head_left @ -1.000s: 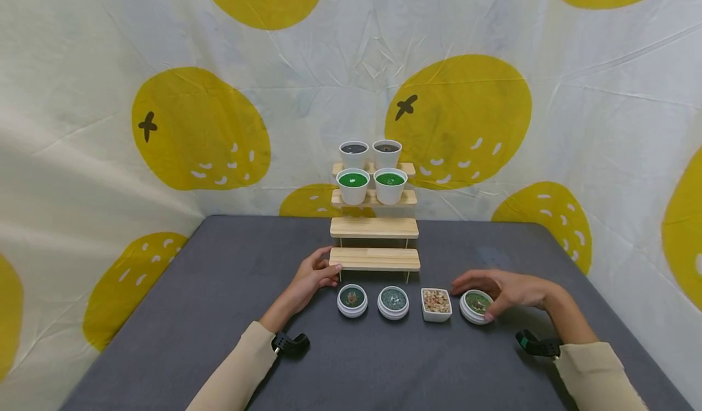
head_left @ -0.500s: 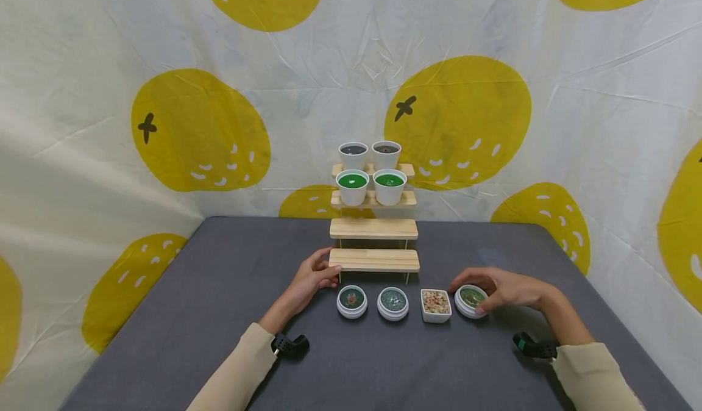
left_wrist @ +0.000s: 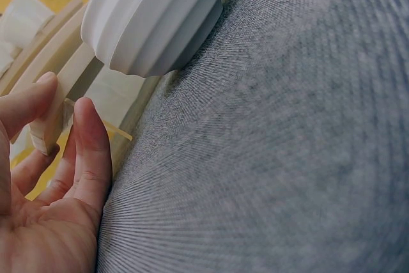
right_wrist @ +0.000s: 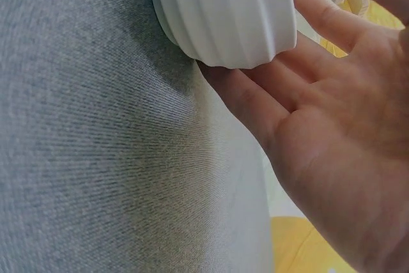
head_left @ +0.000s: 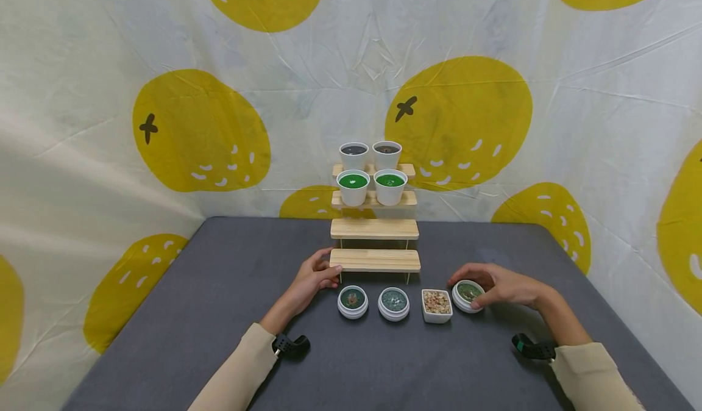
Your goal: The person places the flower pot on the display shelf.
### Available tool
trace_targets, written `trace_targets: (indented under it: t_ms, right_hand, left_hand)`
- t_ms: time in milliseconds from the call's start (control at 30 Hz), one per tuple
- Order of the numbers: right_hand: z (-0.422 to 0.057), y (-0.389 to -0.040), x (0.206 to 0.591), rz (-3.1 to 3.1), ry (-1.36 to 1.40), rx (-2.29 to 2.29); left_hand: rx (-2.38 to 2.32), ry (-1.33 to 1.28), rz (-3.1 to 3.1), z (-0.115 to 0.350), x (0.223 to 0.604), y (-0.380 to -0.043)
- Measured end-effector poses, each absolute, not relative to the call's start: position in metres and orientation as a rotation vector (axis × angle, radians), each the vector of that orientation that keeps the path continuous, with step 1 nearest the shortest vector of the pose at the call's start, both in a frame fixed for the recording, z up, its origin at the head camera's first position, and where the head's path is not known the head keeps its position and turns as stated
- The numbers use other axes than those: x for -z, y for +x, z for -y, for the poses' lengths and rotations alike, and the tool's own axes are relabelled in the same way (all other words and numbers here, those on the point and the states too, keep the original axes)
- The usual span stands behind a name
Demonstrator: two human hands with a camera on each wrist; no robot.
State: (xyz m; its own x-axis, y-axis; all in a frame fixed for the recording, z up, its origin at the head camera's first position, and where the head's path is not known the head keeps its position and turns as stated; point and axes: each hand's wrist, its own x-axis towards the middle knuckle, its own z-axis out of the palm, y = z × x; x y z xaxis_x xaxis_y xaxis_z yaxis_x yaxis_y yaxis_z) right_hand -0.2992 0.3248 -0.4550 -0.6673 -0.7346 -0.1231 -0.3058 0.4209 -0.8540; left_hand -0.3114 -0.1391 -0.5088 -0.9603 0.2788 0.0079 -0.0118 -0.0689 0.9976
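Note:
My left hand (head_left: 309,282) grips the left end of the lowest board (head_left: 375,259) of a stepped wooden stand, thumb on top and fingers beneath, as the left wrist view shows. My right hand (head_left: 507,286) holds a round white ribbed pot (right_wrist: 227,14) with green contents between thumb and fingers. In the head view it is right of a square white dish (head_left: 436,318) of light brown bits. Further left, before the stand, stand two more round white pots, one with dark green and brown contents (head_left: 353,310) and one with grey-green contents (head_left: 393,311).
Two white cups with green contents (head_left: 353,197) (head_left: 389,196) stand on the stand's second board from the top. Two cups with dark contents (head_left: 353,158) (head_left: 387,157) stand on the top board. Behind the grey table (head_left: 236,264) hangs a fruit-patterned cloth (head_left: 318,106).
My right hand has brought the round pot left and away from me, closer to the square dish. The left hand stays on the lowest board.

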Motion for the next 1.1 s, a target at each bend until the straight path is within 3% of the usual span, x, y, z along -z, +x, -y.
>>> trace_targets:
  t_ms: [1100]
  right_hand:
    - [-0.337, -0.302, 0.46, -2.044, -0.862, 1.232]
  left_hand:
    - [-2.148, 0.264, -2.004, 0.137, 0.508, -0.31]
